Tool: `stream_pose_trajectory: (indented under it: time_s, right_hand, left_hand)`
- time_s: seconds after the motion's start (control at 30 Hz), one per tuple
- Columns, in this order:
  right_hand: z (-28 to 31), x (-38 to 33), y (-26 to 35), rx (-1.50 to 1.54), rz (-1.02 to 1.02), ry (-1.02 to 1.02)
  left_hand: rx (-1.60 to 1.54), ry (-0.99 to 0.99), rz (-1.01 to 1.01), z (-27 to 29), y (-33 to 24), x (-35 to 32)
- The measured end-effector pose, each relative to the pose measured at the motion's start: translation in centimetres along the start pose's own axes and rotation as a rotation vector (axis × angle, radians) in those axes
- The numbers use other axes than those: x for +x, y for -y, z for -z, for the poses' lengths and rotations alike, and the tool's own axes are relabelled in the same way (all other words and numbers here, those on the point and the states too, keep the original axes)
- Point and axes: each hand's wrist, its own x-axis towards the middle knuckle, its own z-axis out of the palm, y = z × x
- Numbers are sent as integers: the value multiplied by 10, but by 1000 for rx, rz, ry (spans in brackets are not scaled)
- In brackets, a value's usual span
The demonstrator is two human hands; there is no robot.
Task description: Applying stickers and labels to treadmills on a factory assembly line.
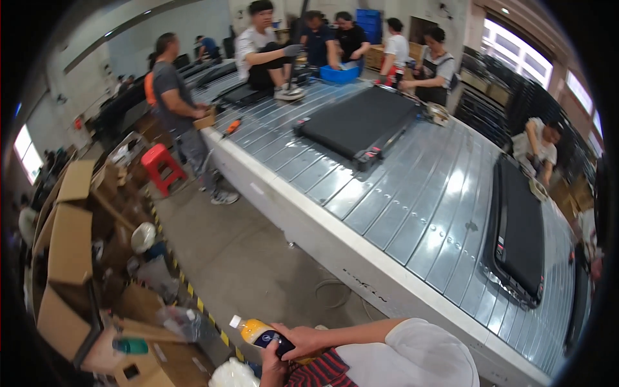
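A bottle of orange drink [254, 331] with a white cap and a dark label is held tilted, low in the picture, its cap towards the upper left. My left hand [273, 366] grips it from below, thumb against the label. From the other side, my right hand [304, 339] is closed around the bottle's lower part, and that forearm comes in from the right out of a white sleeve. The bottle's base is hidden by the hands. Red and dark striped cloth [322, 371] shows just below them.
A long metal slat conveyor [412, 213] runs along the right, carrying black treadmill-like decks [364, 119]. Several people work around it; one sits on it. Open cardboard boxes [69, 245], plastic waste and a red stool [161, 168] stand left, near yellow-black floor tape [207, 313].
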Motion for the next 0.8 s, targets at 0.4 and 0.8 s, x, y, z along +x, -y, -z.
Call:
stream_pose_trajectory:
  time_s: [0.4, 0.8]
  right_hand:
    - [-254, -57, 47, 289, 122, 473]
    - [-293, -63, 185, 136, 462, 339]
  left_hand:
    - [-122, -723, -595, 181, 26, -360]
    - [391, -483, -239, 233, -6, -411]
